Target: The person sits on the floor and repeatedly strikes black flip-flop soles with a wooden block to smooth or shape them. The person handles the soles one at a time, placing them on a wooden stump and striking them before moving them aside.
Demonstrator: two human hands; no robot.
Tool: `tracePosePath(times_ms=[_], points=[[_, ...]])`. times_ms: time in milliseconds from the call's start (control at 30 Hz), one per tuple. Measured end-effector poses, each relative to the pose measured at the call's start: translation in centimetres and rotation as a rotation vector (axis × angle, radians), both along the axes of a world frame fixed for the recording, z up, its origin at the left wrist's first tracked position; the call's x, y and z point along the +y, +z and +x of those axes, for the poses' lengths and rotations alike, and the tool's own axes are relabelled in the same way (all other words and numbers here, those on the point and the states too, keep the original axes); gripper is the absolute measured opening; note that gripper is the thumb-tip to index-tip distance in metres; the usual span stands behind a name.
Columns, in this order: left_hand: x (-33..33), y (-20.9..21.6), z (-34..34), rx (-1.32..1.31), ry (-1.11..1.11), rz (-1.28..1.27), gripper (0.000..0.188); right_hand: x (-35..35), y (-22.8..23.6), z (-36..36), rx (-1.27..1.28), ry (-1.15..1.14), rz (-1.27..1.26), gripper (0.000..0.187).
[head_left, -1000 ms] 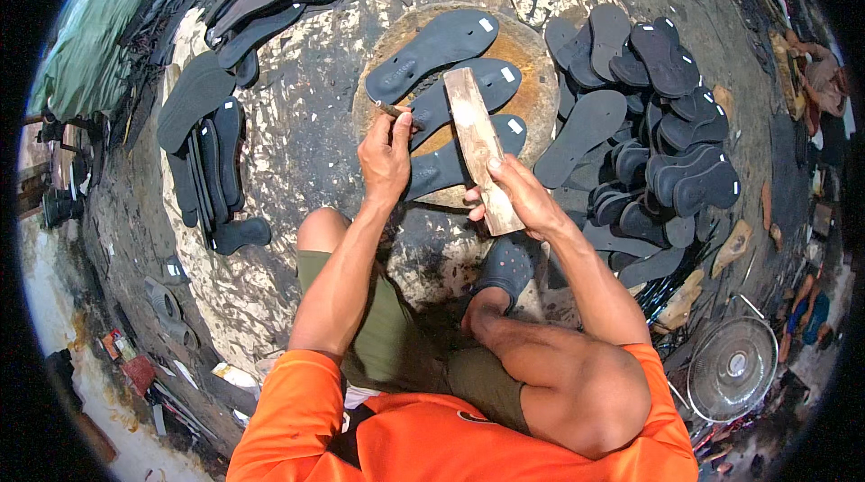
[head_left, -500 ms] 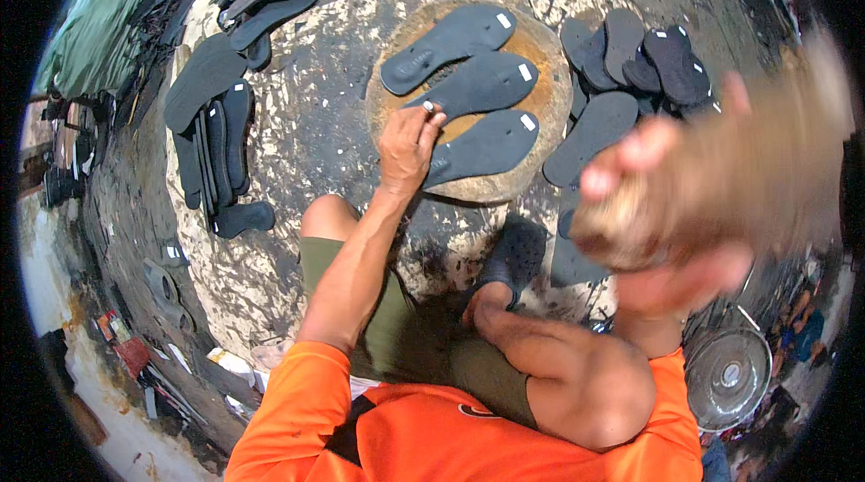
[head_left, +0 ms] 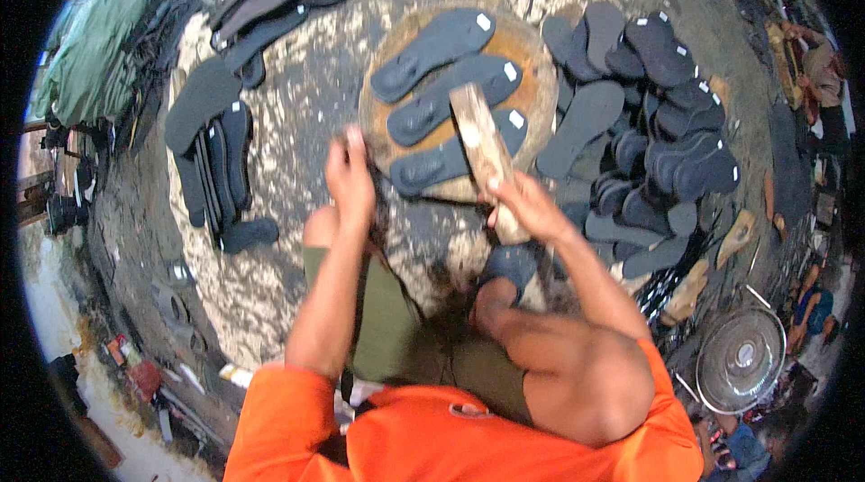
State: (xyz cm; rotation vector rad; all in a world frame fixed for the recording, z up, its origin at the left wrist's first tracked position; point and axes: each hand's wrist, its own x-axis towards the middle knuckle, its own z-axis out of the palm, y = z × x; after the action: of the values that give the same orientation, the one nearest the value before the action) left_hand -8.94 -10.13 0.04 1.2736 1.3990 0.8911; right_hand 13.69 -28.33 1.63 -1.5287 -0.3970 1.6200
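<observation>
Three dark sandal soles with small white labels lie side by side on a round wooden block: the far sole, the middle sole and the near sole. My right hand grips a pale wooden bat by its near end. The bat's far part lies across the near sole and the middle one's edge; I cannot tell if it touches them. My left hand is raised left of the block, apart from the soles. Its fingers are loosely bent, slightly apart and blurred, with nothing visible in them.
Many dark soles are heaped right of the block. More soles lie stacked on the left, and another pile at the far left. A round metal fan-like grille stands at lower right. Green cloth hangs far left.
My left hand has let go of the soles and drawn back to the left. My right hand has swung the wooden bat from the right to over the block.
</observation>
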Motion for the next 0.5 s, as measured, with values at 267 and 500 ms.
tracePosePath(times_ms=[267,500], points=[[-2.6,0.5,2.2,0.119,-0.236,-0.035,0.028,-0.1,0.4,-0.1,-0.352,-0.219,0.175,0.045],[-8.6,2.4,7.3,-0.208,-0.250,-0.247,0.022,0.7,2.2,-3.2,-0.332,-0.137,0.201,0.051]])
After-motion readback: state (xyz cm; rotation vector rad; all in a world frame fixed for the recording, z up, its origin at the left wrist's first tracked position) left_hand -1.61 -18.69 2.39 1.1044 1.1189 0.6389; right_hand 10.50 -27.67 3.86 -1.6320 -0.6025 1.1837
